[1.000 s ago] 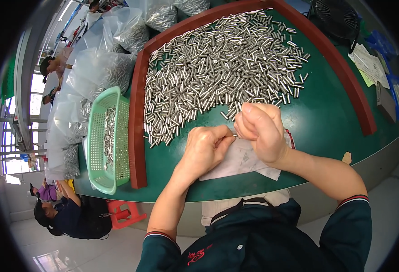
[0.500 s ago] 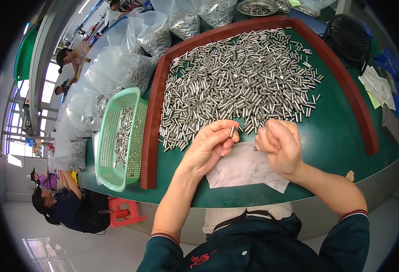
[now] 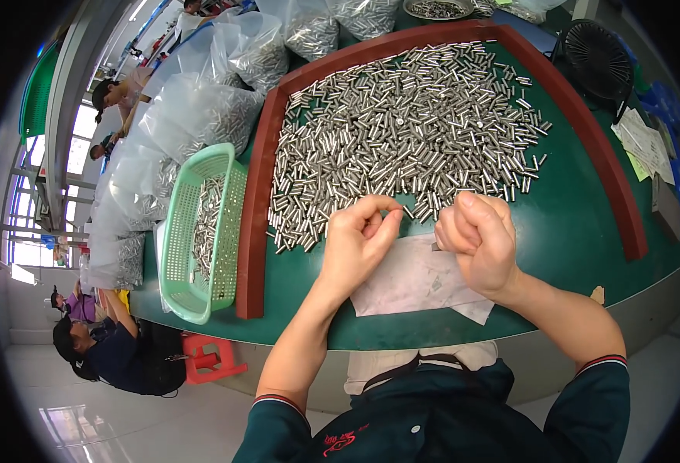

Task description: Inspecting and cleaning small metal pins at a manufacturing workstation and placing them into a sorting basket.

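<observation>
A wide heap of short shiny metal pins (image 3: 409,123) covers the green tabletop. My left hand (image 3: 359,243) is closed at the heap's near edge, thumb and forefinger brought together. Whatever it holds, if anything, is hidden; one pin (image 3: 408,211) shows just past the fingertips, and I cannot tell whether they touch it. My right hand (image 3: 479,243) forms a fist to the right, with the end of a metal pin (image 3: 436,247) poking out at its finger side. Below both hands lies a stained pale cloth (image 3: 402,289), partly covered by the right hand.
Dark red rails (image 3: 257,231) border the heap. Left of them stands a green plastic basket (image 3: 172,262) with pins inside. Clear bags (image 3: 201,116) of pins line the left and back. At the right are a black fan (image 3: 595,62) and papers (image 3: 642,147). Other people work at left.
My left hand has turned over and its fingers have curled in, so the pin that showed between thumb and forefinger is out of sight. My right fist has barely moved.
</observation>
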The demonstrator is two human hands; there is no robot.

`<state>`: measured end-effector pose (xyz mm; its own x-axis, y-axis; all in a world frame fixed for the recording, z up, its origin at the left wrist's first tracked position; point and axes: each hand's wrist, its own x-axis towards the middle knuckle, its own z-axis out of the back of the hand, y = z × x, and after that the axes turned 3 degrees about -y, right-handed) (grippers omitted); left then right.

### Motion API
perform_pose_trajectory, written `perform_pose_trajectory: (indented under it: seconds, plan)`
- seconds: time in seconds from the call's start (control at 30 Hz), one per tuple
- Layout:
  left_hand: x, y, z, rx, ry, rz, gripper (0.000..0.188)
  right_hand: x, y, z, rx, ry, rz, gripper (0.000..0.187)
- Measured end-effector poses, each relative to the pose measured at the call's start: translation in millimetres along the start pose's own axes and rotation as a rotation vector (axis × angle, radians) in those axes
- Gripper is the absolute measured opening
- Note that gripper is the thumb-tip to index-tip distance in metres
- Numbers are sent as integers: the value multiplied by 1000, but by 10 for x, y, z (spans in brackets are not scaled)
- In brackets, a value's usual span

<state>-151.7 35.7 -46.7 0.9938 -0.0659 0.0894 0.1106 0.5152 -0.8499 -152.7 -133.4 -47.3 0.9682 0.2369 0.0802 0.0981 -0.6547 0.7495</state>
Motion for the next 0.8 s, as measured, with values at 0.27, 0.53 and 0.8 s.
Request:
perform_pose_trajectory:
  seconds: [0.27, 0.53, 0.8]
  plan:
    - [9, 40, -47, 402, 34, -316, 8, -1, 1, 4, -34, -7, -2, 41]
    - [-103, -66, -78, 279, 199, -263, 8, -3, 34, 21, 14, -30, 60, 41]
    - [-116, -38, -88, 262, 195, -243, 7, -7, -43, 10, 28, -34, 53, 41]
